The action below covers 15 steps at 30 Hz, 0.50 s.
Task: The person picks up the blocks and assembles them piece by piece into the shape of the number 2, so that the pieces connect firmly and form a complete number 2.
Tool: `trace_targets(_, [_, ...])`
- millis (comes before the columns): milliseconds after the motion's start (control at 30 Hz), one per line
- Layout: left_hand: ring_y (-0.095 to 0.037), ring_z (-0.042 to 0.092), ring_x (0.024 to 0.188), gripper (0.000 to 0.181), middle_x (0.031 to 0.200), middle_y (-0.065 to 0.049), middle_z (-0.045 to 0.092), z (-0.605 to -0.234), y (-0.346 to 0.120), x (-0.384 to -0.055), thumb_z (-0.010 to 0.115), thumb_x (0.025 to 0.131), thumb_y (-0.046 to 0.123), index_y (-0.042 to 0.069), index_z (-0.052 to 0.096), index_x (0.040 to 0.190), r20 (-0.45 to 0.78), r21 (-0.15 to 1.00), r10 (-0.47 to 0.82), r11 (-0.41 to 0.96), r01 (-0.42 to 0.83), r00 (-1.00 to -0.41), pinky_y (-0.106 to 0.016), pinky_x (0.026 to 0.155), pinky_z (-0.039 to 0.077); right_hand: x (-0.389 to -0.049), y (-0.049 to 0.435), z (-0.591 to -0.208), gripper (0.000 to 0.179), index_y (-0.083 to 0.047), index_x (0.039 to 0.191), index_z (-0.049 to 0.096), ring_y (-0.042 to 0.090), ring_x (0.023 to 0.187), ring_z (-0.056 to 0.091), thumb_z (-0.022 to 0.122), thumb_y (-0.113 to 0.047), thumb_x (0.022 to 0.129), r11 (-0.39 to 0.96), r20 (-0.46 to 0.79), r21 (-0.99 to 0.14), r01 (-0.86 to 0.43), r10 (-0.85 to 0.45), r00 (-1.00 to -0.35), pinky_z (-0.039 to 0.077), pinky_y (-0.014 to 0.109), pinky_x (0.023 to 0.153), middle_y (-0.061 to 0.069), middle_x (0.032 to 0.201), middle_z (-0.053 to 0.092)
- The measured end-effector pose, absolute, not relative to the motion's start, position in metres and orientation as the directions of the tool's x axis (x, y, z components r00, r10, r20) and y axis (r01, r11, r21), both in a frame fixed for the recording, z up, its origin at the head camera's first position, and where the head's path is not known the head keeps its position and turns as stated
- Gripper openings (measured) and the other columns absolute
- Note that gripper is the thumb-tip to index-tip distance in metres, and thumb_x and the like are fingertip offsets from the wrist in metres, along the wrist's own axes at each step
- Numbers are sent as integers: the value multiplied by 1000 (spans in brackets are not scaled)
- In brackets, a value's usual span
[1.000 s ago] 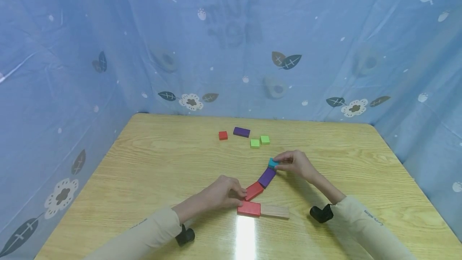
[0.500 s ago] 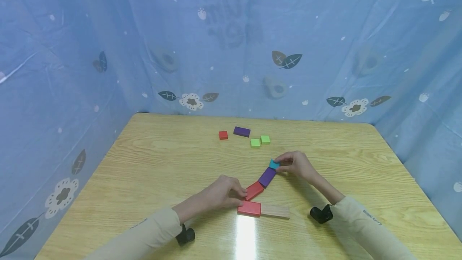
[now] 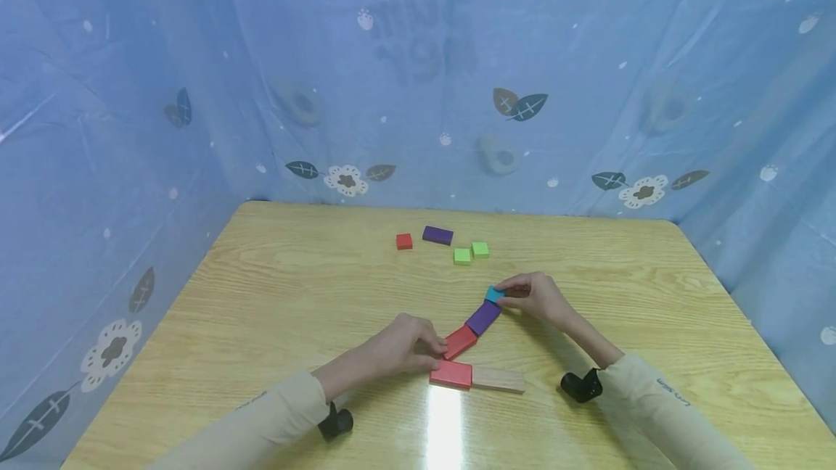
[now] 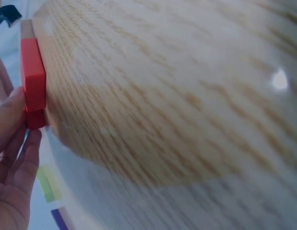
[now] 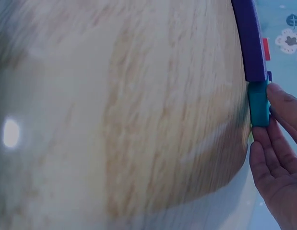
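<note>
In the head view my right hand [image 3: 541,299] pinches a small teal block [image 3: 494,294] between thumb and fingers. The block meets the upper end of a purple block [image 3: 483,318]; the right wrist view shows the teal block [image 5: 259,104] end to end with it. My left hand [image 3: 401,347] holds the left ends of two red blocks, fingers at the slanted red block [image 3: 461,342] and thumb at the front red block [image 3: 451,374]. From the front red block a plain wooden block [image 3: 498,379] extends rightward. Together the blocks form a bent line lying on the table.
Farther back on the wooden table [image 3: 294,296] lie a small red block [image 3: 404,241], a purple block [image 3: 437,236] and two green blocks, the left green block [image 3: 461,257] and right green block [image 3: 480,250]. A blue patterned curtain [image 3: 418,93] surrounds the table's back and sides.
The teal block has shifted and turned very slightly against the purple block's end under my right fingers. My left hand and the other blocks stay in place.
</note>
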<state>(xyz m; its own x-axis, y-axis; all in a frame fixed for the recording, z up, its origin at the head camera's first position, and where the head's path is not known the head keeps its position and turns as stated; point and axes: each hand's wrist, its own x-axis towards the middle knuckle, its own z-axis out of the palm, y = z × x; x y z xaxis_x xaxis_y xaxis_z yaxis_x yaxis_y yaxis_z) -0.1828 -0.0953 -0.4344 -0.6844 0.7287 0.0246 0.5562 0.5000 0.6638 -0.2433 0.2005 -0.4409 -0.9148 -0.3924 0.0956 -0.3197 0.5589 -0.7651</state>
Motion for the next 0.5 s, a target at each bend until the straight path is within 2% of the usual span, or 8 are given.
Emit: trace_targets(500, [-4,62,96,25,100,5,70,-434,-95,-182,76,82,14,8,73,106,28,666,729,497,557,-684,-18,90,47,-244,204,-438,25,4,104,70,28,91,67,74,-5,82,544,50,-788,-288,-410,-911,56,25,76,19,102,69])
